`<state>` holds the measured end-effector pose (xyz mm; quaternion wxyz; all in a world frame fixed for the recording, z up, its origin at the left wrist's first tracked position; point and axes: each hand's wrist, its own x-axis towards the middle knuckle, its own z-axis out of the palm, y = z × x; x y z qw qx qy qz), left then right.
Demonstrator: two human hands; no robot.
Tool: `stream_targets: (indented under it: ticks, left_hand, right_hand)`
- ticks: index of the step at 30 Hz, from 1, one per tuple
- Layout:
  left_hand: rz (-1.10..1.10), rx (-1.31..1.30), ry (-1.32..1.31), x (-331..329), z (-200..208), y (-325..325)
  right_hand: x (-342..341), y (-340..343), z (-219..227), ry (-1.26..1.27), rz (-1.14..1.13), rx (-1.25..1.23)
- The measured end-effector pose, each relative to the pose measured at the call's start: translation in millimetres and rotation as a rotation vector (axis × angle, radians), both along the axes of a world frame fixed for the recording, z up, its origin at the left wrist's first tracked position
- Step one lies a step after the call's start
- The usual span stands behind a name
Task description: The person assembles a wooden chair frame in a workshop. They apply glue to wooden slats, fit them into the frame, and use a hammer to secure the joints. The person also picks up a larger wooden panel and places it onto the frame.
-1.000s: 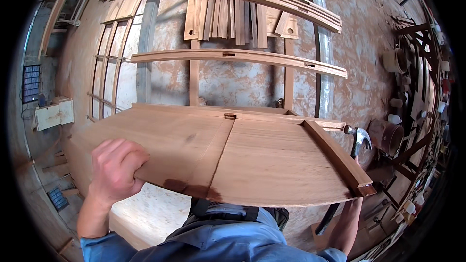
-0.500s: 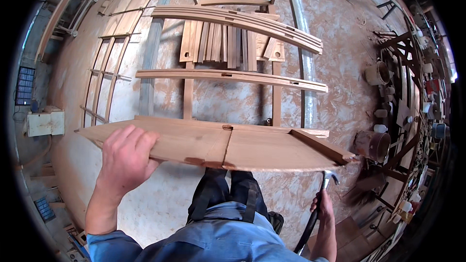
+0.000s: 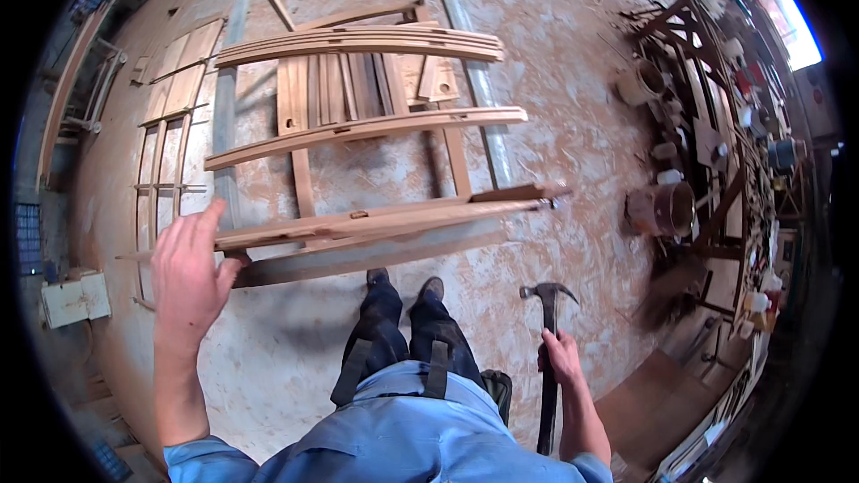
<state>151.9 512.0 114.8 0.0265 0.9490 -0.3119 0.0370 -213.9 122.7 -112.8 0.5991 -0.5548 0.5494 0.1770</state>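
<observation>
My left hand (image 3: pixel 186 273) grips the left part of a wooden panel (image 3: pixel 358 231), its fingers over the upper side and the thumb against the near side. The panel is tilted nearly edge-on, so its broad face is mostly hidden. A batten runs along it, and its right end juts past the metal rail. On the right, my right hand (image 3: pixel 561 356) is closed around the dark handle of a claw hammer (image 3: pixel 549 304). The hammer head points up and away, apart from the panel, over the floor.
Two metal rails (image 3: pixel 456 13) carry a notched wooden bar (image 3: pixel 367 134) and a bundle of similar bars (image 3: pixel 358 42). Loose boards (image 3: pixel 327 89) lie beyond. A slatted frame (image 3: pixel 165 130) is at left. Buckets (image 3: pixel 660 210) and a cluttered rack stand at right.
The panel has tipped from showing its broad face to nearly edge-on. The hammer has come away from its near right edge, and its head now shows fully. The view has shifted.
</observation>
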Motion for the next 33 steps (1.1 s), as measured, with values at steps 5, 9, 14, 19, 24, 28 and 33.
stream_targets:
  ticks: [5, 9, 14, 19, 24, 28, 33]
  left_hand:
    - [0.019, 0.005, -0.074, -11, -1, -9]
    - [-0.009, 0.018, -0.18, -22, 6, -9]
    - [0.078, -0.061, -0.282, -52, 23, -2]
    - [-0.213, -0.393, -0.197, -99, 14, -5]
    - [-0.264, -0.488, 0.148, -121, -67, -45]
    - [-0.103, -0.535, 0.389, -144, -99, -84]
    - [-0.087, -0.461, 0.592, -179, -131, -159]
  right_hand:
    - [20, -1, 26, -0.151, 0.314, -0.326]
    - [40, 0, 37, -0.034, 0.592, -0.47]
    - [30, 11, 23, -0.091, 0.64, -0.489]
    - [11, 22, 24, -0.022, 0.546, -0.46]
    - [-39, 14, 10, -0.007, 0.363, -0.357]
    - [-58, -10, 19, -0.008, 0.278, -0.328]
    - [-79, -72, 0, -0.006, 0.174, -0.27]
